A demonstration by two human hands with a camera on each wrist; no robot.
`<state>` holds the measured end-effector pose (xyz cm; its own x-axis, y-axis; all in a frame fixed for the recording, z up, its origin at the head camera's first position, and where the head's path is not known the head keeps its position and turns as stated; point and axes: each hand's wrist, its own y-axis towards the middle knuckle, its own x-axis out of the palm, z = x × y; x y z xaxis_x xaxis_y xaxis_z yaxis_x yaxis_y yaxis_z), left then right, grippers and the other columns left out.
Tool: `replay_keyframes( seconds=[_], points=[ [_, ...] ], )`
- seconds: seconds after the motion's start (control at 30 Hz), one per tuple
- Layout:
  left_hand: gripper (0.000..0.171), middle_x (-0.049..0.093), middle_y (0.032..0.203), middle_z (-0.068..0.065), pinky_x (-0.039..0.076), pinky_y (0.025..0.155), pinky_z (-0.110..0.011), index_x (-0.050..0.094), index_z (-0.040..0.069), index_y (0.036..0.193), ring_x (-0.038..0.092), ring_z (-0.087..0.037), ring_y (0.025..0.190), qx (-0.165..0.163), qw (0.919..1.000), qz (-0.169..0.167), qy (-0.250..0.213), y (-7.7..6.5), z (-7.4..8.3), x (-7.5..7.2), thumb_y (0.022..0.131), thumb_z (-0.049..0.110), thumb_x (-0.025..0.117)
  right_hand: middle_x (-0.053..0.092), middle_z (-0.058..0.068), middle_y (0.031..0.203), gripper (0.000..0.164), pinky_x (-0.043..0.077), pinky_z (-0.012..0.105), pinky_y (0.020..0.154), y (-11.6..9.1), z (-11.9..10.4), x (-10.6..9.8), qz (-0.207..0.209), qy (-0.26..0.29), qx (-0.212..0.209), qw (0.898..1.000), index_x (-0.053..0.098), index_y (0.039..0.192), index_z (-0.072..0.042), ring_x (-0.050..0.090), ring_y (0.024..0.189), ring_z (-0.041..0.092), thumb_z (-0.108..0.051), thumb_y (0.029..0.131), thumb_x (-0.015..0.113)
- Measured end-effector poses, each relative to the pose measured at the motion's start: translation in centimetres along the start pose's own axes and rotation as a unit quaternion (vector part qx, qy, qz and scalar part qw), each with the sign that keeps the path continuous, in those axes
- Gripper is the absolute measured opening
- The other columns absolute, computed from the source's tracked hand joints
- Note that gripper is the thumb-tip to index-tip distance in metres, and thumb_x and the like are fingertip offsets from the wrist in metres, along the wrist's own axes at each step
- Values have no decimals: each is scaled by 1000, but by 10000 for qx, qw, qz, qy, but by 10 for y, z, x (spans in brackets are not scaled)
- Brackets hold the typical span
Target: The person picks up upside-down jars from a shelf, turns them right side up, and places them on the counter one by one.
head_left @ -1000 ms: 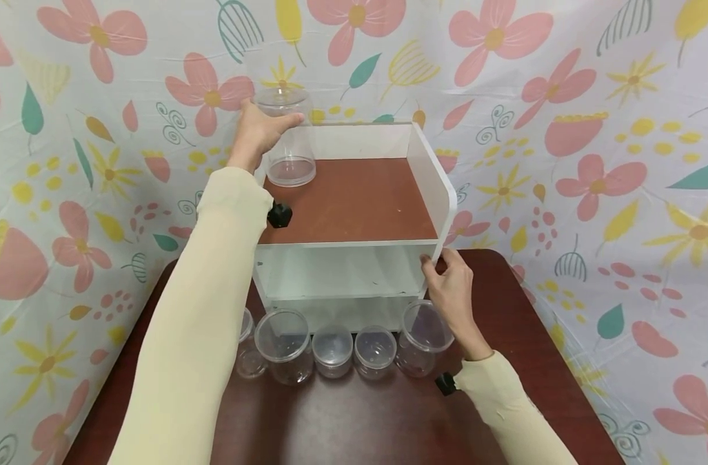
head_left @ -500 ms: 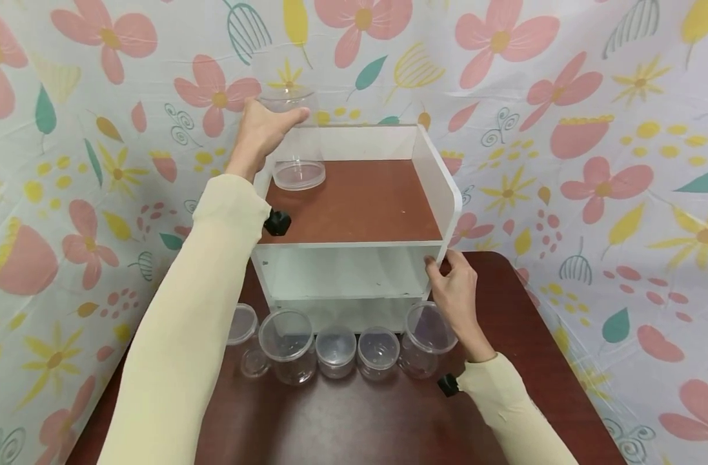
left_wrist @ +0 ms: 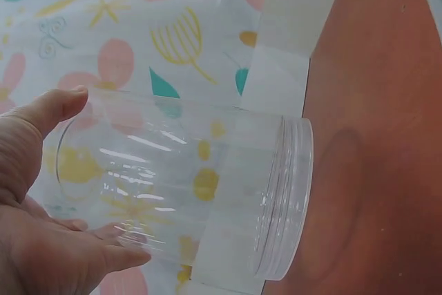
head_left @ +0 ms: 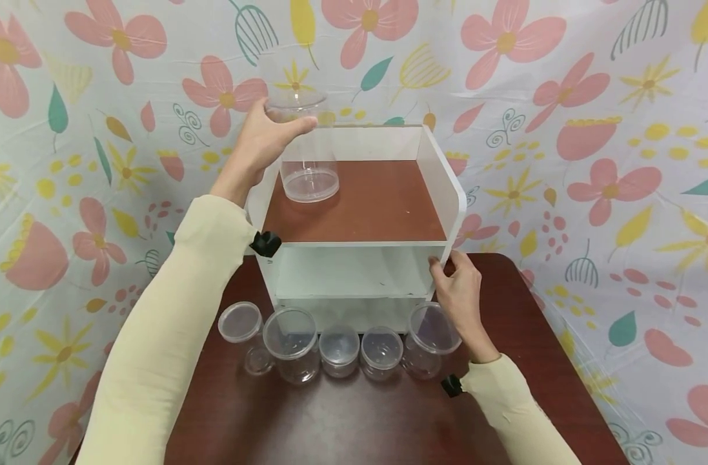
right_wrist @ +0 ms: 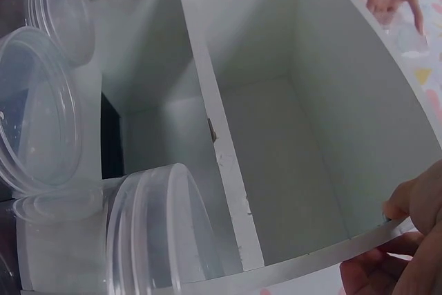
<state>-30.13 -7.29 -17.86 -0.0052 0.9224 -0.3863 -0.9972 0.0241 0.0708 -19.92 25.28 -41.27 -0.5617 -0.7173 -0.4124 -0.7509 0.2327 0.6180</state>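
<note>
My left hand grips a tall clear plastic jar around its upper end. The jar is upside down, its screw lid facing the brown top board of a small white shelf unit. In the left wrist view a faint round shadow lies on the board beside the lid. The jar is at the left part of the board. My right hand pinches the front edge of the unit's right side panel, thumb inside and fingers outside.
A row of clear lidded jars stands before the unit: a left one, a large one, small ones in the middle, and a tall one near my right wrist. Raised panels border the top board. The dark red table carries everything.
My left hand has brought the jar slightly right and nearer over the brown board. The right hand keeps its grip on the side panel. The view has shifted slightly.
</note>
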Motion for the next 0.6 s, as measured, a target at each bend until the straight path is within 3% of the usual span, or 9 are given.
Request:
replay_keyframes(
  seconds=[0.1,0.33,0.6],
  points=[
    [114,21,168,3,28,119,-33,6,19,167,27,-12,149,70,9999,-43,-78,-7,-1,-1,86,52,79,66,19,88,11,37,17,61,0,0,0,4,-7,-2,10000,71,97,5,61,73,29,-4,93,73],
    [108,51,150,-3,30,118,-33,13,18,166,44,-16,139,303,9977,-213,-565,-23,-1,-7,87,44,81,66,20,89,11,37,19,63,0,0,-1,19,-31,-4,10000,71,96,6,60,73,29,-5,93,72],
    [103,49,152,-5,28,120,-36,15,20,166,45,-16,139,451,9942,-325,-918,-44,-7,-17,89,40,80,66,20,87,11,36,18,62,0,0,0,18,-74,-3,10000,71,95,6,61,72,30,-5,93,72]
  ],
)
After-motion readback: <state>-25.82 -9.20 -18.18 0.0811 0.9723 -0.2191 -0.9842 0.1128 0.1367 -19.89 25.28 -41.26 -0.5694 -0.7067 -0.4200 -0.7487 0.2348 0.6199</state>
